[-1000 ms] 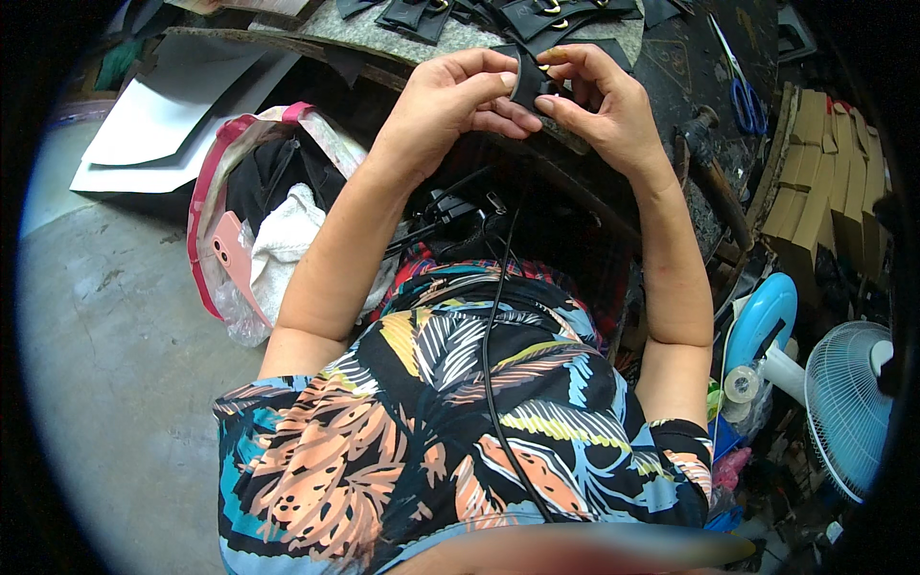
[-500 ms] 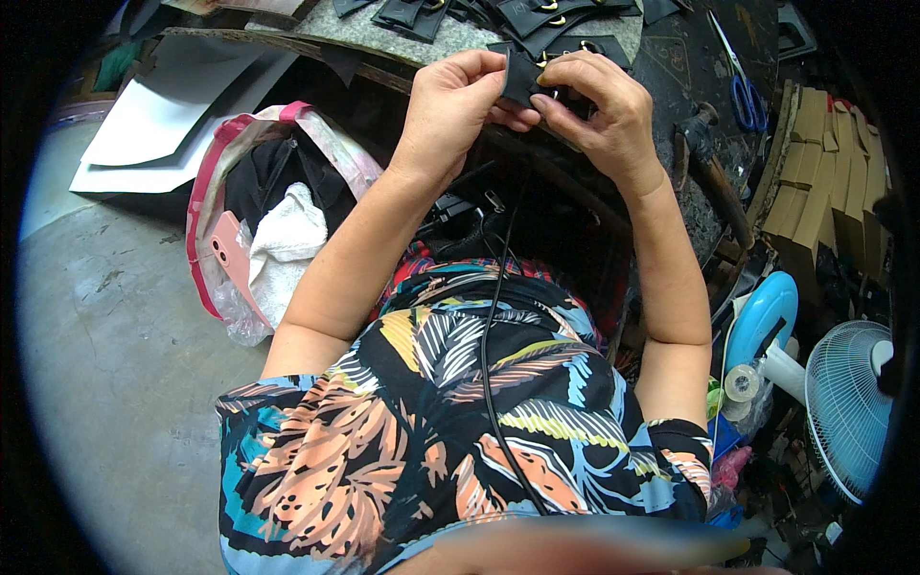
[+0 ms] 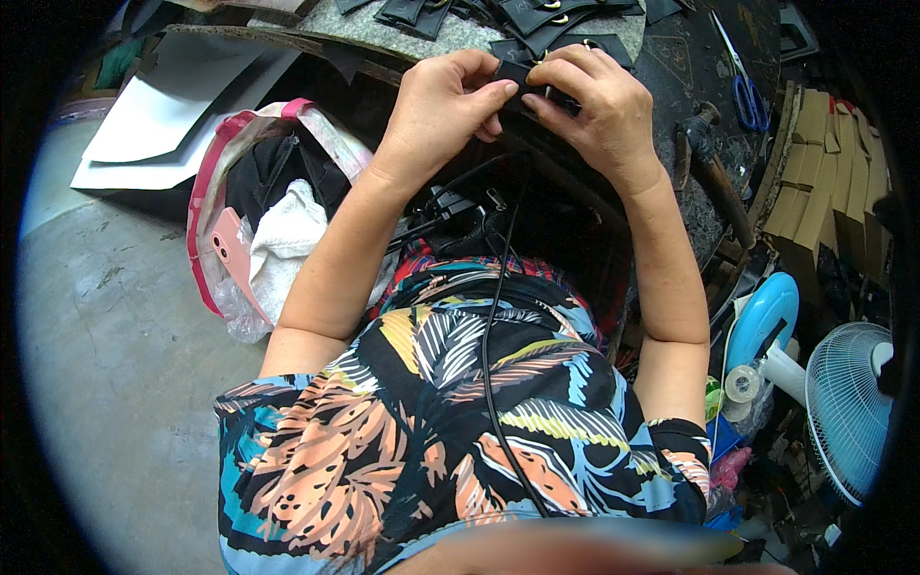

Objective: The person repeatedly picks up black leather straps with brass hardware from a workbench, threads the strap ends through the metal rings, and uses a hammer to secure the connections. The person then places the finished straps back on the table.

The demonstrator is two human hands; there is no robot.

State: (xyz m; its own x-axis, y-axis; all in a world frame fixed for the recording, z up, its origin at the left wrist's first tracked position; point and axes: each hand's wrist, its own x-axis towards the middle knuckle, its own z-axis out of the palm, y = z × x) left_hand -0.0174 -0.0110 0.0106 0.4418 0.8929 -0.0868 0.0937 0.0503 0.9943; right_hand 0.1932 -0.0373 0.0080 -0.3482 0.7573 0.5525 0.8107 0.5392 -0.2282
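Note:
Between my two hands, at the near edge of the workbench, is a small black leather-like piece [image 3: 514, 73] with a bit of metal at its right part. My left hand [image 3: 448, 103] pinches its left end between thumb and fingers. The fingers of my right hand [image 3: 596, 107] close on its right end, thumb below and fingertips on top, covering much of it. Just beyond lie several more black leather-like pieces [image 3: 539, 23] with gold-coloured metal fittings, resting on a speckled stone slab [image 3: 356, 36].
Right of my hands are blue-handled scissors [image 3: 749, 103] and a hammer [image 3: 717, 177] on the dark bench. Brown cardboard boxes [image 3: 805, 192] and a blue-and-white fan [image 3: 848, 402] stand farther right. At left are a pink-rimmed bag [image 3: 203, 225] with a white cloth [image 3: 289, 230] and a phone [image 3: 230, 241], and white sheets [image 3: 158, 115].
My left hand has shifted slightly left and its fingers have curled in. The black piece has turned, showing less of its face, and my right fingers have moved over its top.

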